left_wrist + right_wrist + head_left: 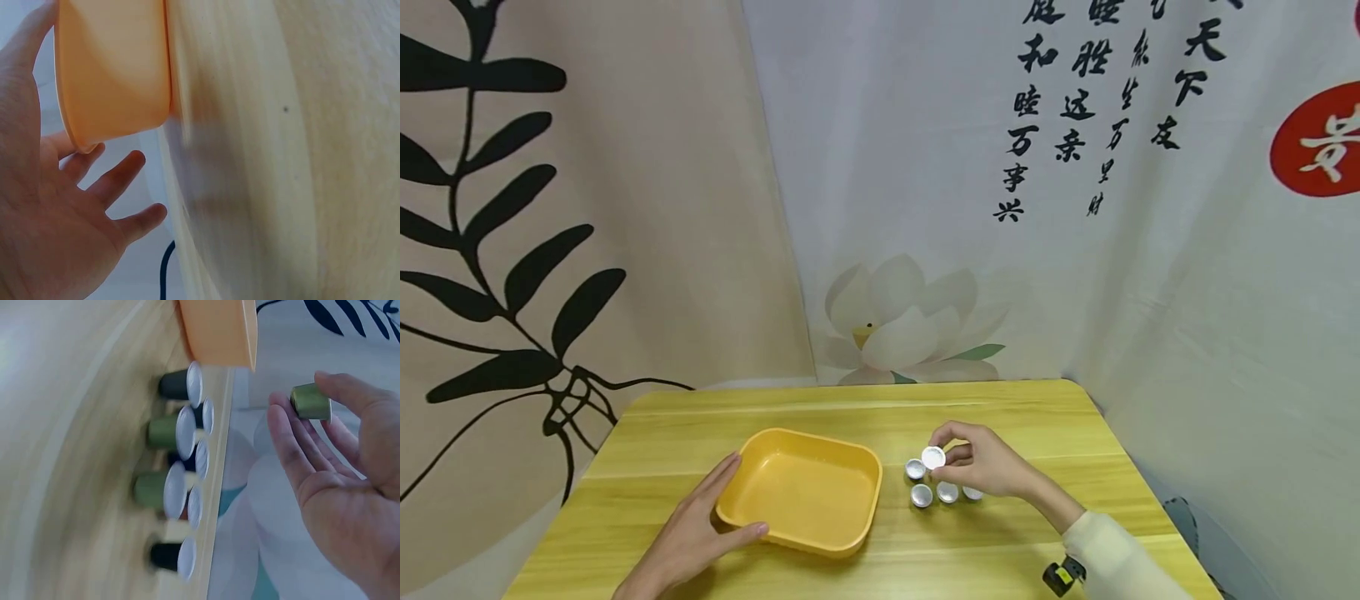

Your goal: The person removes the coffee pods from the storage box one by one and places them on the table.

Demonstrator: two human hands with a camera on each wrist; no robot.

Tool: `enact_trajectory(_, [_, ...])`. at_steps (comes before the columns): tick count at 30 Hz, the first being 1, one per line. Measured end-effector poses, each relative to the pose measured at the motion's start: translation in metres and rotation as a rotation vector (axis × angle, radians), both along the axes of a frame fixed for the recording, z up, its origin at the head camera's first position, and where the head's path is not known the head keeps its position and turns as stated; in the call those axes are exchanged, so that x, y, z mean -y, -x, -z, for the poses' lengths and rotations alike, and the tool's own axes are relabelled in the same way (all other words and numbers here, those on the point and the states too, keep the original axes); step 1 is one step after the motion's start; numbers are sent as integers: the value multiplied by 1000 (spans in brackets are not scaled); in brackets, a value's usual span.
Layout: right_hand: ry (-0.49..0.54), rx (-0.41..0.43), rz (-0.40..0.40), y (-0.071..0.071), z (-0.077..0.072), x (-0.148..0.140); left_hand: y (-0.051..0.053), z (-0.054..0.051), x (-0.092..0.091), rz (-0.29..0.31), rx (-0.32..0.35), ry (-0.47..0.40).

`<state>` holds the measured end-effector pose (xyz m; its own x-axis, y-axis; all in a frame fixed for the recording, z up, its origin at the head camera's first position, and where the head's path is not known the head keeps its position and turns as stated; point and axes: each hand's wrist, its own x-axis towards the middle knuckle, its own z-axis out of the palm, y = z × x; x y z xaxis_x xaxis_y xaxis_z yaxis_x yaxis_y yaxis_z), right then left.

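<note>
My right hand (988,460) pinches a coffee capsule (310,402) between thumb and fingertips. It is green with a pale lid and is held above the others. Several more coffee capsules (921,497) stand lid up on the table, just below that hand. In the right wrist view a green capsule (153,490) and a black capsule (167,556) show among them. My left hand (692,529) rests against the left side of a yellow plastic tray (805,504), thumb at the near rim, the other fingers spread along the left edge.
The tray stands on a wood-grain table (1000,542), left of the capsules. Behind it hangs a pale curtain (910,167) with printed lettering, a lotus and dark leaves. A dark cable (165,269) shows past the table edge in the left wrist view.
</note>
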<state>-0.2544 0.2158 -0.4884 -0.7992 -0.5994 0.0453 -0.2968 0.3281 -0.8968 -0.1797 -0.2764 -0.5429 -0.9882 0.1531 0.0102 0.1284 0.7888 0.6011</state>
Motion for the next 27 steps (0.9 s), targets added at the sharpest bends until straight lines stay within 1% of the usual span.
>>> enact_trajectory(7, [23,13,81,-12,8,-40,0,0,0,0,7,1])
enact_trajectory(13, [34,21,138,-18,15,-66,0,0,1,3,3,6])
enact_trajectory(19, [18,52,164,-22,25,-83,0,-1,0,-2,2,14])
enact_trajectory(27, [5,65,181,-23,37,-95,1,1,-1,-11,15,16])
